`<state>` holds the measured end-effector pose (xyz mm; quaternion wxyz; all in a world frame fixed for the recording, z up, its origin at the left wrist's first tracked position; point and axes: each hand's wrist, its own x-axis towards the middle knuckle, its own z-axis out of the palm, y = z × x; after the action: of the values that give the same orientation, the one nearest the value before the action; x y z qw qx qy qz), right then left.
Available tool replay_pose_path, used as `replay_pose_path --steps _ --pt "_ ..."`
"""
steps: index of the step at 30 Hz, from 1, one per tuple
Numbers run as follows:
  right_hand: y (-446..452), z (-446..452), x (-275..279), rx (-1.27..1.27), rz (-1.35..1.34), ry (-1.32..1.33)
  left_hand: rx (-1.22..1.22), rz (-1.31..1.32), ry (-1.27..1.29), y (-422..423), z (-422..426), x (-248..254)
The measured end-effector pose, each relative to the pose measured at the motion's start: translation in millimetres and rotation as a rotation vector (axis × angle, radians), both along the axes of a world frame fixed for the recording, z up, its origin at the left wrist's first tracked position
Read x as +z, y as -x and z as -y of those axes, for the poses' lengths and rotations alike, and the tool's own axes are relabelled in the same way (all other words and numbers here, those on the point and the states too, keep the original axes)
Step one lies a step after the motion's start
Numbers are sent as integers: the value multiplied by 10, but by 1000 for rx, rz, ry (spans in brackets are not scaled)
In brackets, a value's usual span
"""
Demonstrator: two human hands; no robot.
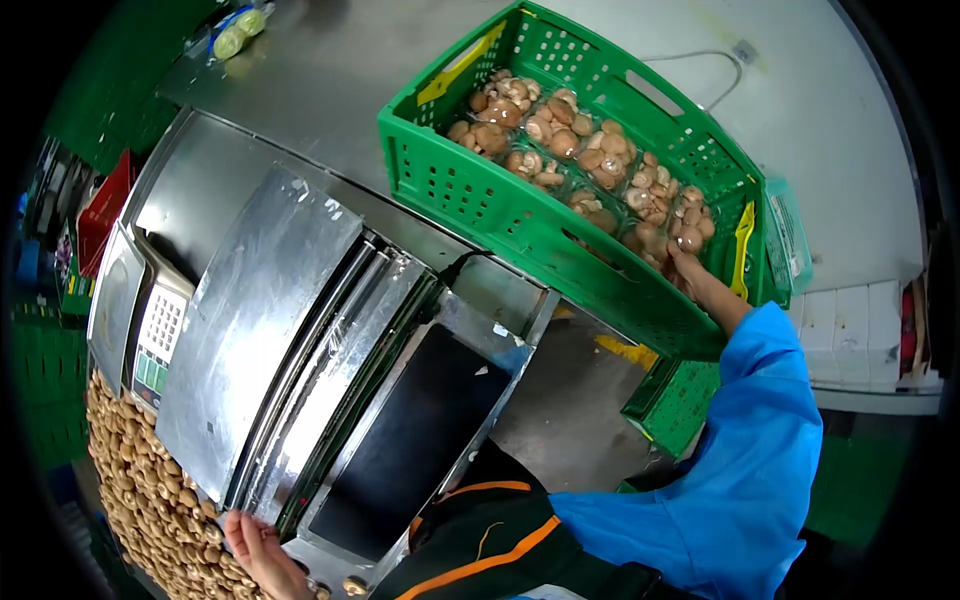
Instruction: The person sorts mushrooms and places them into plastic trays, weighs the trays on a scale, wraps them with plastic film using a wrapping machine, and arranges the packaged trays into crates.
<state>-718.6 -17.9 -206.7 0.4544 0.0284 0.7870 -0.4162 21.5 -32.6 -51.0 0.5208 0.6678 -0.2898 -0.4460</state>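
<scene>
My right hand (700,284) reaches over the near side of a green crate (480,205), its fingers against a wrapped pack of brown mushrooms (692,222) at the crate's right end; its fingertips are partly hidden. Several more clear packs of mushrooms (603,155) lie in the crate. My left hand (262,556) is at the lower left, beside the front edge of a metal wrapping machine (290,300) and over loose mushrooms (150,490). Its fingers are bent and slightly apart, with nothing visible between them.
A scale with a keypad (160,330) stands left of the machine. The machine's black plate (415,440) lies near my body. Green vegetables in a bag (238,32) lie at the top left. Another green crate (680,405) is below the big one, and white boxes (850,335) stand at the right.
</scene>
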Motion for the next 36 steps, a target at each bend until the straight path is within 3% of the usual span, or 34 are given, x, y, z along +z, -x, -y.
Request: replay_pose_path --steps 2,3,4,5,6,8,9,10,12,13,18,19,21,24,25,26,28,30,32,34,36 --pt "-227 143 402 5 209 -43 -43 476 32 -432 -261 -142" --pt "-353 183 554 9 313 -72 272 -148 126 -651 -415 -125" --pt "-295 128 547 6 304 -122 265 179 87 -834 -559 -189" --pt "-216 163 493 33 299 -170 358 223 58 -1464 -865 -480" --pt "-142 185 445 60 296 -219 477 274 31 -1492 -960 -374" --pt "-159 525 419 214 156 -184 729 463 0 -1649 -1345 -451" --pt "-235 675 455 292 57 -120 822 429 -89 -1580 -1415 -350" --pt "-414 858 493 375 -34 -46 877 772 -281 -1975 -1796 -578" --pt "-784 1086 773 526 -282 102 938 982 -358 -2008 -1929 -567" --pt "-1093 1228 952 604 -407 166 1030 927 -315 -2536 -2513 -1012" --pt "-2790 1189 2030 796 -964 441 904 1062 -800 -3159 -3175 -696" --pt "-3104 1162 2211 810 -1013 497 828 1336 -906 -3302 -3272 -616" --pt "-3767 1084 2542 837 -1065 612 769 1417 -1075 -3627 -3424 -657" --pt "-4729 951 2652 969 -764 626 807 1429 -1227 -4301 -3719 -768" --pt "-4666 1156 2033 955 -314 865 807 1507 -1293 -4537 -3799 -926" --pt "-5337 762 1992 1160 -340 822 780 1596 -1352 -4814 -3934 -1059" --pt "-6997 -67 1960 1401 275 629 820 1478 -1235 -5205 -3998 -1095" --pt "-7852 -429 1369 1489 421 373 858 1251 -1371 -5449 -3917 -998" --pt "-8384 -359 660 1314 218 136 778 1342 -1484 -5832 -4209 -1198" --pt "-8747 -39 130 1074 325 -147 673 1234 -1449 -5743 -4198 -941" --pt "-9252 -39 10 1126 442 34 761 1273 -1279 -5769 -4267 -869"
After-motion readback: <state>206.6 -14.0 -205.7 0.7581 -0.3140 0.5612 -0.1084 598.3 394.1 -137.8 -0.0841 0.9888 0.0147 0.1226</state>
